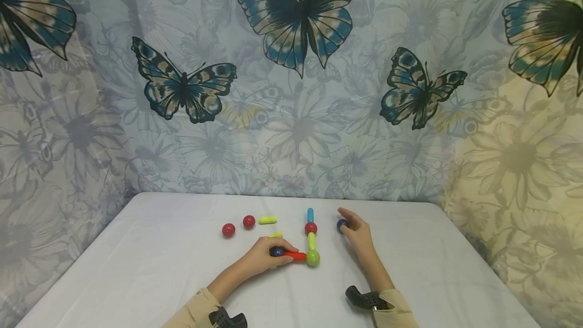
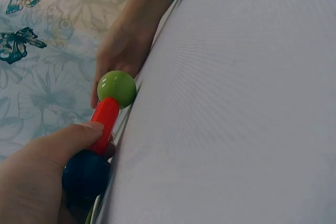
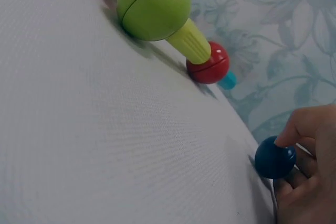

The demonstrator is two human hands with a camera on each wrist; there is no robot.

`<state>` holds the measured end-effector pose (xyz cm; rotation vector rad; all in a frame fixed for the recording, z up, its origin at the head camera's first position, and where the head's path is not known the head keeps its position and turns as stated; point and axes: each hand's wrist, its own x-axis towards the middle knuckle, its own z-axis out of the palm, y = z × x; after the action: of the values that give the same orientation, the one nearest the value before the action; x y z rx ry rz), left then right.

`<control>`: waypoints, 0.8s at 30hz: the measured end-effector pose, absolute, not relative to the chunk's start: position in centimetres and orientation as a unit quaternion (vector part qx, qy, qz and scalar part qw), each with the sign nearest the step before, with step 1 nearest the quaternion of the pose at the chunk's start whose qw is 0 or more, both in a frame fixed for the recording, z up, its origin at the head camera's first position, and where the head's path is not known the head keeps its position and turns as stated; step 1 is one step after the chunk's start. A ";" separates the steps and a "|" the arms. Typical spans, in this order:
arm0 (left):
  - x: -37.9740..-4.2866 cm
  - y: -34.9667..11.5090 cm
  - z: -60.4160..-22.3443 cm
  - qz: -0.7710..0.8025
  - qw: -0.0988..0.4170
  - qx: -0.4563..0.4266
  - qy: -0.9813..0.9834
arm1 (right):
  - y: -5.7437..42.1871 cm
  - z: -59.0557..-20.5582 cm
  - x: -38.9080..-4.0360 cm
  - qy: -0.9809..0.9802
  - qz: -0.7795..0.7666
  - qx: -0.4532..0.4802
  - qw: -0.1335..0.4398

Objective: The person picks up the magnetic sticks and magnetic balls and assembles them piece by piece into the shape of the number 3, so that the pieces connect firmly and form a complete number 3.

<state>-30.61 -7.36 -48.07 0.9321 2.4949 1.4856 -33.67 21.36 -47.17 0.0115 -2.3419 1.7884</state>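
My left hand (image 1: 265, 254) pinches a red rod (image 1: 296, 256) between thumb and fingers, with a dark blue ball (image 1: 277, 251) on the rod's near end, inside the hand. The rod's other end meets a green ball (image 1: 313, 258). From that ball a yellow-green rod (image 1: 311, 241) runs away to a red ball (image 1: 310, 228), and a light blue rod (image 1: 310, 214) sticks out beyond it. To the right of this joined piece, my right hand (image 1: 358, 233) holds a separate dark blue ball (image 3: 274, 158) low at the table, the thumb on it and fingers curled behind.
Two loose red balls (image 1: 228, 230) lie at the back left of the white table (image 1: 136, 267). Near them is a yellow-green rod (image 1: 267, 220); a second one (image 1: 276, 235) is partly hidden behind my left hand. A butterfly-print cloth (image 1: 300, 140) hangs behind the table.
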 end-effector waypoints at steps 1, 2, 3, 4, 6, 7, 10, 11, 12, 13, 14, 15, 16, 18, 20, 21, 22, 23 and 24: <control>-30.6 -7.3 -48.1 0.488 0.047 0.305 0.817 | 21.4 -47.2 -33.7 -0.793 0.601 0.001 0.097; -30.6 -7.3 -48.1 0.489 0.049 0.304 0.816 | 21.4 -47.3 -33.7 -0.795 0.599 0.001 0.097; -30.6 -7.3 -48.1 0.490 0.049 0.305 0.815 | 21.4 -47.3 -33.7 -0.797 0.596 -0.001 0.098; -30.6 -7.3 -48.1 0.491 0.050 0.305 0.814 | 21.4 -47.4 -33.8 -0.799 0.593 -0.002 0.099; -30.6 -7.2 -48.2 0.492 0.051 0.306 0.813 | 21.4 -47.4 -33.8 -0.800 0.592 -0.001 0.100; -30.6 -7.2 -48.2 0.491 0.050 0.307 0.814 | 21.5 -47.4 -33.8 -0.800 0.591 0.001 0.101; -30.6 -7.2 -48.1 0.490 0.049 0.309 0.814 | 21.5 -47.4 -33.7 -0.801 0.590 0.004 0.100; -30.6 -7.2 -48.1 0.491 0.049 0.309 0.813 | 21.5 -47.4 -33.7 -0.800 0.591 0.004 0.100; -30.6 -7.2 -48.1 0.491 0.048 0.309 0.813 | 21.5 -47.4 -33.7 -0.802 0.589 0.006 0.101; -30.5 -7.2 -48.1 0.492 0.046 0.311 0.812 | 21.5 -47.4 -33.7 -0.802 0.589 0.006 0.101; -30.5 -7.2 -48.1 0.493 0.044 0.313 0.811 | 21.4 -47.4 -33.7 -0.804 0.587 0.007 0.101; -30.4 -7.2 -48.0 0.494 0.041 0.314 0.810 | 21.4 -47.4 -33.7 -0.805 0.584 0.008 0.101; -30.4 -7.2 -48.0 0.495 0.039 0.315 0.809 | 21.4 -47.4 -33.7 -0.807 0.582 0.009 0.101; -30.4 -7.2 -48.1 0.495 0.035 0.316 0.809 | 21.3 -47.4 -33.7 -0.810 0.577 0.009 0.101; -30.4 -7.2 -48.1 0.493 0.031 0.317 0.809 | 21.3 -47.4 -33.7 -0.813 0.573 0.010 0.102; -30.5 -7.1 -48.1 0.492 0.030 0.317 0.810 | 21.3 -47.4 -33.7 -0.813 0.573 0.010 0.102; -30.5 -7.1 -48.2 0.491 0.026 0.320 0.810 | 21.3 -47.4 -33.7 -0.813 0.574 0.009 0.103; -30.5 -7.1 -48.1 0.491 0.025 0.319 0.810 | 21.3 -47.4 -33.7 -0.811 0.575 0.010 0.104; -30.6 -7.0 -48.1 0.491 0.023 0.320 0.810 | 21.3 -47.5 -33.7 -0.811 0.575 0.010 0.105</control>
<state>-30.57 -7.01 -48.11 0.9902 2.5078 1.5215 -33.70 21.30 -47.45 0.0304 -2.3917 1.6961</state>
